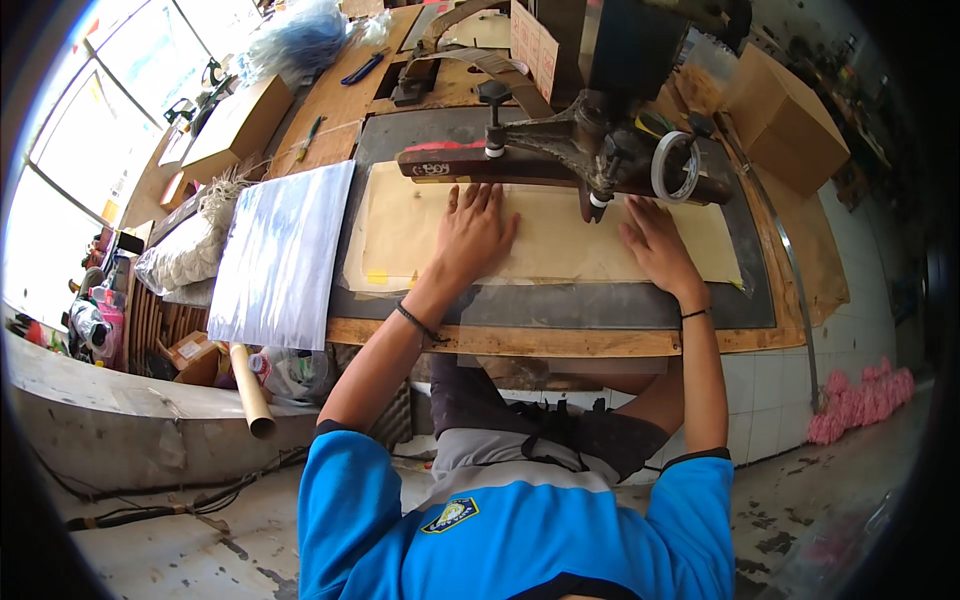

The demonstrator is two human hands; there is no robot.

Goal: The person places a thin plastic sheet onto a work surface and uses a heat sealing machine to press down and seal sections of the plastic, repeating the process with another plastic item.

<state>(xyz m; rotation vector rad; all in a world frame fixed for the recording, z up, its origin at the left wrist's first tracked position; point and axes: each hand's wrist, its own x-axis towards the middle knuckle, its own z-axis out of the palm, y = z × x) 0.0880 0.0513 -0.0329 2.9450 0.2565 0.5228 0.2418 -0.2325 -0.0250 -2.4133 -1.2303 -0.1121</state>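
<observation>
My left hand lies flat with fingers stretched out, its tips at the front of a long dark press bar. Beneath it a tan paper sheet covers a dark grey work mat. My right hand rests further right on the same surface, fingers extended under the bar's edge. A clear plastic sheet spreads under both hands and hangs over the table's front edge. Above stands the press's cast metal bracket, with a roll of tape at its right.
Left of the mat lies a stack of clear plastic sheets. Cardboard boxes stand at the back left and back right. A cardboard tube leans below the stack. A thin metal strip curves down the right side. Pink bundles lie on the floor.
</observation>
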